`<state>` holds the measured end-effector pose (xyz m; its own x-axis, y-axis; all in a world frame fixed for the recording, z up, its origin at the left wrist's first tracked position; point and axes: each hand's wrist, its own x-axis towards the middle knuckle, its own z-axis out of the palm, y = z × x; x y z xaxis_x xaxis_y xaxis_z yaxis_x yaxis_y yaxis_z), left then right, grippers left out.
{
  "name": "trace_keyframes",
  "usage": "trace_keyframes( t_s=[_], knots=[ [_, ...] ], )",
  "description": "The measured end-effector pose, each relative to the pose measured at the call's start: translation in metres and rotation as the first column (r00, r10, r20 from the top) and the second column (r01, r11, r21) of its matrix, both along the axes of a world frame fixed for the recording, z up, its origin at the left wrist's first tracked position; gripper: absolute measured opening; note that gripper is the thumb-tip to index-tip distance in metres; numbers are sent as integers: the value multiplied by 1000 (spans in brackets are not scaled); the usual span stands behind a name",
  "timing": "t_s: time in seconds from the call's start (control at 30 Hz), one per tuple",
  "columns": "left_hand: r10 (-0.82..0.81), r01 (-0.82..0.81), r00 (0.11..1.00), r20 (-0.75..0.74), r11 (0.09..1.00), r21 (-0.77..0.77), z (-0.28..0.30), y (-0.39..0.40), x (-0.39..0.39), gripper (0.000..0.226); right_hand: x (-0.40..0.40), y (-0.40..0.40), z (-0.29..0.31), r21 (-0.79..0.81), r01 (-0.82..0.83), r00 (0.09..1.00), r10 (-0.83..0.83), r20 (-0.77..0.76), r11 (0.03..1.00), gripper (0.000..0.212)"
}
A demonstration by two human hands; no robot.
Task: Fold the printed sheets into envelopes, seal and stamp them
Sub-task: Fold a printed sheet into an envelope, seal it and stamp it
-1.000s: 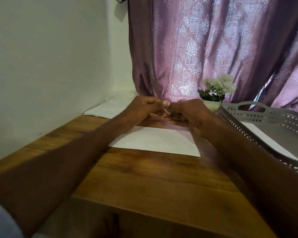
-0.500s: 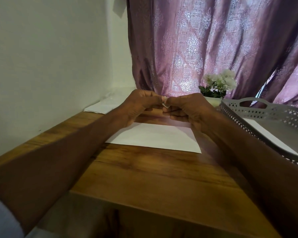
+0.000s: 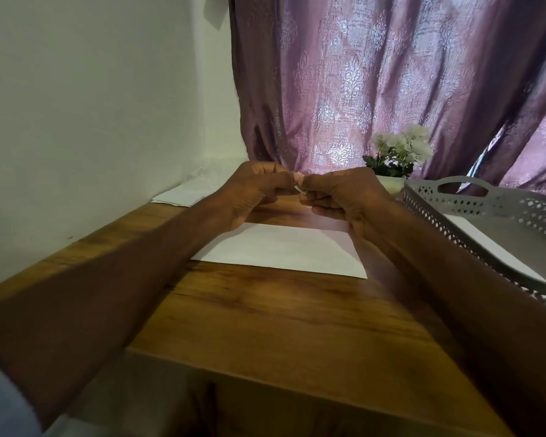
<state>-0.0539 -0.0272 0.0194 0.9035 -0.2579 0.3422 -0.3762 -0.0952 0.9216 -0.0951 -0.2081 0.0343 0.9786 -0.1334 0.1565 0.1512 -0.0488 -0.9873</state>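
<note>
A white envelope (image 3: 281, 249) lies flat on the wooden table (image 3: 284, 323), just below my hands. My left hand (image 3: 256, 190) and my right hand (image 3: 341, 197) are raised above its far edge, fingertips pinched together on a small pale scrap (image 3: 300, 188), too small to tell what it is. Both forearms reach in from the near corners. More white sheets (image 3: 178, 195) lie at the far left by the wall. Another white sheet (image 3: 486, 247) rests inside the grey tray (image 3: 473, 200).
The grey perforated tray with a handle fills the right side of the table. A small pot of white flowers (image 3: 397, 152) stands behind my right hand, in front of a purple curtain (image 3: 375, 77). A white wall (image 3: 92, 105) borders the left.
Both hands have risen slightly in view and stay pinched together on the scrap. The envelope lies where it was.
</note>
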Motion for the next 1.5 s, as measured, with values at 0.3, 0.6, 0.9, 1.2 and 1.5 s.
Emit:
trace_keyframes(
  t_s=[0.3, 0.6, 0.9, 1.2, 1.5],
  knots=[
    [-17, 17, 998, -55, 1000, -2, 1, -1, -2, 21, -3, 1, 1, -24, 24, 1000, -24, -15, 999, 27],
    [-50, 47, 995, -81, 998, -38, 0, 0, -2, 24, -7, 2, 3, -40, 26, 1000, -26, -6, 999, 26],
    [-33, 7, 991, -127, 980, -197, 5, 4, -1, 25, -11, -1, 7, 7, -6, 1000, 6, 7, 1000, 41],
    [-59, 51, 995, -78, 993, -104, -2, -2, -3, 31, -4, 3, -3, 85, -7, 1000, 7, -4, 996, 21],
    [-68, 48, 988, -137, 988, -144, 1, 2, 0, 26, -4, 0, -1, 57, -39, 999, 40, -22, 998, 20]
  ],
)
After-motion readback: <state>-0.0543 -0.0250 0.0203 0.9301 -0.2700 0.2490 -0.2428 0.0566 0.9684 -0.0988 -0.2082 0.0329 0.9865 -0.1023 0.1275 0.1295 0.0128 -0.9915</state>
